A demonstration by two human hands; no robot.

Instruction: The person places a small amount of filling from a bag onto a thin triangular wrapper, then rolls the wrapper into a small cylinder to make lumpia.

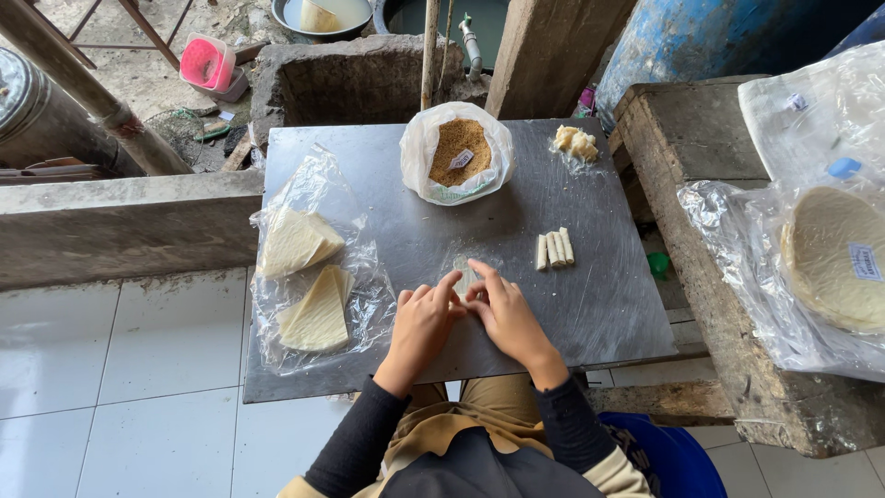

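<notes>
My left hand (422,323) and my right hand (505,314) meet at the near middle of a grey metal sheet (599,304). Their fingertips press together on a small pale wrapper roll (465,278), mostly hidden under the fingers. Three finished white rolls (554,249) lie side by side to the right of my hands. An open plastic bag of brown crumbs (458,150) stands at the far middle. Triangular wrapper stacks (297,242) (317,316) rest on clear plastic at the left.
A lump of pale filling (576,142) sits at the far right corner. On the wooden bench (691,138) at the right lie round wrappers in plastic (834,258). A blue barrel (710,37), a pink tub (206,63) and a concrete basin (355,83) stand behind.
</notes>
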